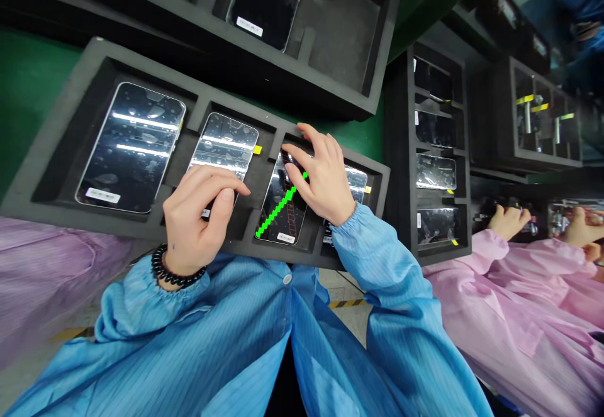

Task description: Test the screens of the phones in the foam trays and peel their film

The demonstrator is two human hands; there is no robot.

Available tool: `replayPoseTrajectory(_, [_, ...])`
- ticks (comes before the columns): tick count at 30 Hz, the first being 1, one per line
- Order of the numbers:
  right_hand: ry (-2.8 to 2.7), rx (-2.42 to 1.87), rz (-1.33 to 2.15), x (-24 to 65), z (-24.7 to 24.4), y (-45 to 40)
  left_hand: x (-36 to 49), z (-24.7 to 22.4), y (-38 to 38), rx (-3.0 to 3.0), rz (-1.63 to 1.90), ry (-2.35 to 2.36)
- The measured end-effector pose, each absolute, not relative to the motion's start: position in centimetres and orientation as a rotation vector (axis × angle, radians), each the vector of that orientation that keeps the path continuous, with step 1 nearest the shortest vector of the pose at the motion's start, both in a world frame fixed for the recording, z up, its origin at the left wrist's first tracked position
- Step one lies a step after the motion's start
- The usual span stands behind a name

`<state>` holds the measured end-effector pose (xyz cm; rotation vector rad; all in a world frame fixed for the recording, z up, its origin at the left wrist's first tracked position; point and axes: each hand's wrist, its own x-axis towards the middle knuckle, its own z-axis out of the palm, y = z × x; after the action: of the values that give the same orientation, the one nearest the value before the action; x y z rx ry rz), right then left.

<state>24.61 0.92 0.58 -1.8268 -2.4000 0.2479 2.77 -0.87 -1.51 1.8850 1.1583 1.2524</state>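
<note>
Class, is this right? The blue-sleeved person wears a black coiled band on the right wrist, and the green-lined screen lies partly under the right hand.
No: the head view shows the black coiled band on the wrist of the left hand. The green-lined screen does lie partly under the right hand.

The phones (pixel 127 165) look smooth, glossy and glass-like. The tray (pixel 61 124) resembles matt foam. The sleeves (pixel 372 241) are creased cloth.

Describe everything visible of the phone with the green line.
The phone is a dark, glassy slab with a thin, pale edge. A green line slants across its lit screen, crossing a reddish grid band; a white label sits near its bottom. It lies face up in a dark tray. The right hand covers part of its upper end; contact is unclear.
</note>
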Motion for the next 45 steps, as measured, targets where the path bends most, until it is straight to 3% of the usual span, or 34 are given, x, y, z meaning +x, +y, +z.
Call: replayPoseTrajectory(45, [-2.386,-1.728,0.388,24.7,2.9,-13.0,3.3,-1.6,-0.9,1.873,1.256,1.261])
